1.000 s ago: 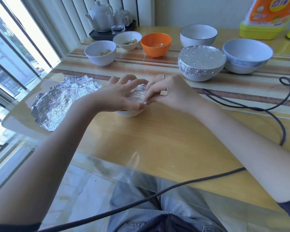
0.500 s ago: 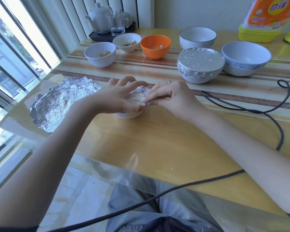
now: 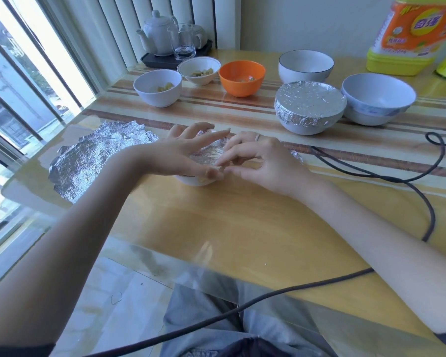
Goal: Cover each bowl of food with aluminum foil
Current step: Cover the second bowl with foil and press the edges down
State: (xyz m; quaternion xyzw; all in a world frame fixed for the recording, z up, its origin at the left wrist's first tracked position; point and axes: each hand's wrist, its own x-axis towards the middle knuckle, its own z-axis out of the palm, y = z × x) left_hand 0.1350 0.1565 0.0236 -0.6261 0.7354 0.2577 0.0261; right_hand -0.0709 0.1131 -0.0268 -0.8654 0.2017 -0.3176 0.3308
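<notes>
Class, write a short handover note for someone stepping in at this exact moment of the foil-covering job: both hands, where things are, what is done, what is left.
Left hand: fingers spread, resting on the foil over the small bowl.
Right hand: fingers curled at that foil's near edge, working it against the rim.
Done: one large bowl is fully wrapped, at the back right.
Left: finish the small bowl, then cover the white bowl, the cream bowl and the orange bowl, all of which hold food. A spare foil sheet lies flat at the left. Two more white bowls at the back right are uncovered; their contents cannot be seen.
</notes>
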